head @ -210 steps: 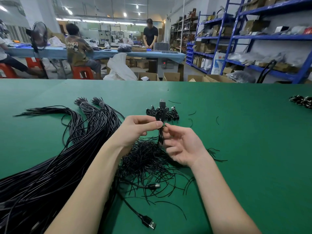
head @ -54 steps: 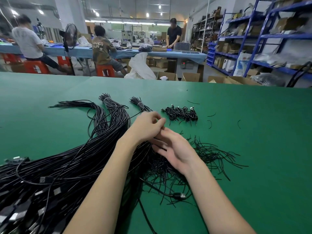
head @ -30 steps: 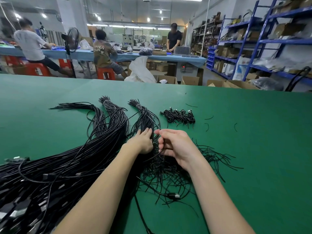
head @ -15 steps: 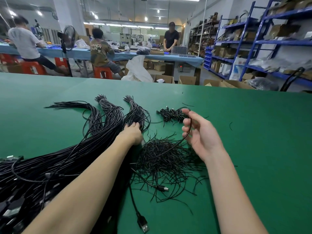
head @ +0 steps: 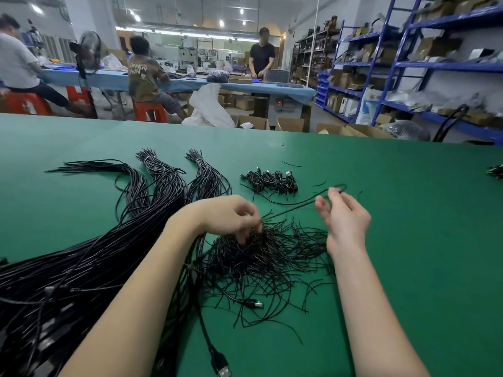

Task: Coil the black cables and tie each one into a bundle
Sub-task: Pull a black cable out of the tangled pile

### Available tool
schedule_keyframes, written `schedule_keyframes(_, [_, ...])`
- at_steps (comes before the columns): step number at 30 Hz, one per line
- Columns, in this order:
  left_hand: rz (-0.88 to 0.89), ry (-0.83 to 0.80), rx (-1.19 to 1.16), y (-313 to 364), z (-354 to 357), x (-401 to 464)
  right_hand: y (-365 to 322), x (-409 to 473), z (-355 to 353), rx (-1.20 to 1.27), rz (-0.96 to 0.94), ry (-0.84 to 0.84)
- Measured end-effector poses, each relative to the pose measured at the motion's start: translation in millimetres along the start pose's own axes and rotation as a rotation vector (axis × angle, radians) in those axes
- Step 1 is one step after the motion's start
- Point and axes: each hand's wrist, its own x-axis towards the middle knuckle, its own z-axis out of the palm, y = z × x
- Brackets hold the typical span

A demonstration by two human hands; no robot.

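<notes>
Head view: the right hand (head: 343, 213) pinches one black cable (head: 295, 204), which runs leftward and nearer toward the left hand (head: 231, 217). That hand's curled fingers pick at the twist-tie pile (head: 268, 254), directly beneath it.

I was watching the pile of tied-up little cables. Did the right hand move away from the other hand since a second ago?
Yes. The right hand swung right, away from the left hand.
</notes>
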Motion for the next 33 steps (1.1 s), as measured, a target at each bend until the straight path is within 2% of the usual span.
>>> schedule_keyframes(2, [-0.005,0.211,0.058,-6.5,-2.1,0.5,4.1,2.6,-5.5,-0.435,-0.144,0.089])
schedule_keyframes(4, [0.021,0.380,0.110,-7.8,-0.8,3.2,8.3,-0.9,-8.3,-0.905,-0.276,0.077])
schedule_keyframes(7, [0.027,0.541,0.266,-5.0,8.8,9.9,8.7,-11.6,-2.4,-1.141,-0.529,0.101])
schedule_keyframes(9, [0.012,0.661,0.348,-3.5,13.7,13.3,7.3,-12.2,2.2,-1.289,-0.537,0.079])
schedule_keyframes(11, [0.035,0.769,0.388,-3.5,16.5,15.6,1.6,-11.2,2.5,-1.389,-0.501,-0.029])
schedule_keyframes(12, [0.075,0.799,0.372,-4.1,17.5,17.0,-2.2,-10.8,3.5,-1.363,-0.514,-0.131])
schedule_keyframes(14, [0.159,0.814,0.277,-4.0,20.2,18.6,-6.7,-14.3,7.6,-1.207,-0.501,-0.467])
schedule_keyframes(16, [0.191,0.806,0.199,-3.1,22.0,19.9,0.3,-24.1,15.2,-0.994,-0.289,-0.826])
schedule_keyframes(17, [0.197,0.817,0.178,-3.7,22.7,21.1,7.8,-27.8,18.9,-0.892,-0.184,-0.924])
schedule_keyframes(19, [0.200,0.882,0.169,-6.5,23.8,23.3,19.2,-32.4,23.9,-0.729,-0.100,-0.913])
schedule_keyframes(21, [0.216,1.003,0.140,-7.1,22.8,22.7,23.6,-30.5,24.9,-0.610,-0.119,-0.766])
schedule_keyframes(23, [0.239,1.068,-0.065,-2.8,19.5,20.2,22.4,-25.7,24.4,-0.483,-0.133,-0.676])
schedule_keyframes(24, [0.209,0.993,-0.208,0.3,16.7,19.2,20.4,-24.1,24.3,-0.429,-0.139,-0.683])
schedule_keyframes(25, [0.150,0.827,-0.331,3.1,14.6,17.9,18.5,-24.0,24.5,-0.393,-0.152,-0.713])
schedule_keyframes(27, [0.050,0.354,-0.531,4.5,15.9,15.4,16.7,-25.9,24.6,-0.359,-0.187,-0.797])
schedule_keyframes(28, [0.063,0.181,-0.611,3.5,18.8,16.0,15.8,-26.5,23.7,-0.354,-0.189,-0.841])
schedule_keyframes(29, [0.107,0.111,-0.687,2.6,21.5,18.6,14.8,-26.7,22.4,-0.367,-0.175,-0.890])
schedule_keyframes(30, [0.154,0.117,-0.784,2.7,23.0,20.5,13.7,-26.7,19.7,-0.407,-0.154,-0.947])
schedule_keyframes(33, [0.220,0.296,-1.100,0.9,19.5,26.1,13.5,-26.4,11.6,-0.566,-0.045,-1.119])
